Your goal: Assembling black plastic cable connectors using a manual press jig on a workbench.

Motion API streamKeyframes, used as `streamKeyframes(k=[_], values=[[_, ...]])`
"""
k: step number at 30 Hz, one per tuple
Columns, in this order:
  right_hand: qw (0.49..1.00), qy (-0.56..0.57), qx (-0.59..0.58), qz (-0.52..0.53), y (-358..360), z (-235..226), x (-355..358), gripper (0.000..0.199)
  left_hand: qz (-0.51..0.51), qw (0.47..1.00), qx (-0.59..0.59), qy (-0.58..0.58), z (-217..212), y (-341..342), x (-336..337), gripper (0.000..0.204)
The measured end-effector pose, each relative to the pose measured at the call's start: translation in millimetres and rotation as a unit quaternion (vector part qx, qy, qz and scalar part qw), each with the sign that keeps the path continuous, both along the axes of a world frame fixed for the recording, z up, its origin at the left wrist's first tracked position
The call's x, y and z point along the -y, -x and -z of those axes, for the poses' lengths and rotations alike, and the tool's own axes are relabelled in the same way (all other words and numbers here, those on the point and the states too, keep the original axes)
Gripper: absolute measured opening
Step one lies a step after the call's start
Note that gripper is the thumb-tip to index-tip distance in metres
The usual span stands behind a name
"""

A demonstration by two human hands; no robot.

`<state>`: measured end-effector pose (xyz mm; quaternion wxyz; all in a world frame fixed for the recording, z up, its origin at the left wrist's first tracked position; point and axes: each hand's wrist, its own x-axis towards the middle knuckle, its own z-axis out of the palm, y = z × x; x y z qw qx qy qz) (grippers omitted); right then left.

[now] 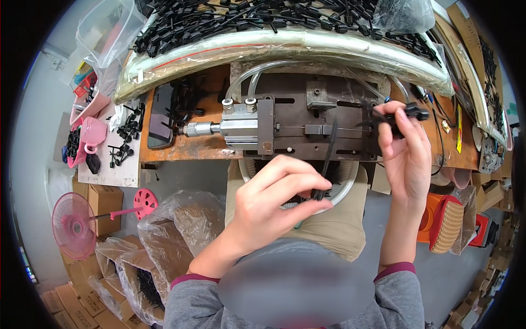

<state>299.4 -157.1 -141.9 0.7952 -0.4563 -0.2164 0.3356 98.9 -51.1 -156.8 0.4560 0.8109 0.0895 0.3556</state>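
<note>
My left hand (268, 200) is closed over my lap, in front of the bench edge. Its thumb and fingers pinch a black plastic part with a long thin stem (331, 148) pointing up. Farther right and higher, my right hand (408, 156) grips a black plastic piece with a knobbed end (418, 112) near the right end of the fixture. The dark metal fixture plate (296, 90) carries a silver air cylinder (239, 129) on its left. A thin rod runs from the cylinder through a small metal block (318, 130) towards the right.
A heap of black stemmed parts (263, 22) fills the plastic-lined tray (290, 41) behind the fixture. A phone (160, 118) lies at left, near pink containers (93, 134). Clear air hoses (253, 82) arch above the cylinder. A pink fan (75, 226) and plastic bags (181, 219) stand lower left.
</note>
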Motion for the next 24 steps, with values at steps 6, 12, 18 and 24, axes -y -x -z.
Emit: streamKeyframes(k=[6, 12, 18, 24], values=[[0.972, 0.038, 0.211, 0.097, 20, 1, 12, 0.023, -0.090, 0.976, -0.078, -0.181, 43, -20, 2, 0.025], [0.934, 0.017, 0.319, 0.161, 36, 12, 15, 0.019, -0.110, 0.938, -0.116, -0.308, 43, -29, 2, 0.024], [0.921, -0.013, 0.358, 0.154, 30, 23, 19, 0.018, -0.110, 0.942, -0.113, -0.296, 37, -35, -2, 0.023], [0.825, 0.052, 0.527, 0.196, 36, 35, 19, 0.024, -0.116, 0.947, -0.117, -0.275, 39, -34, -1, 0.022]])
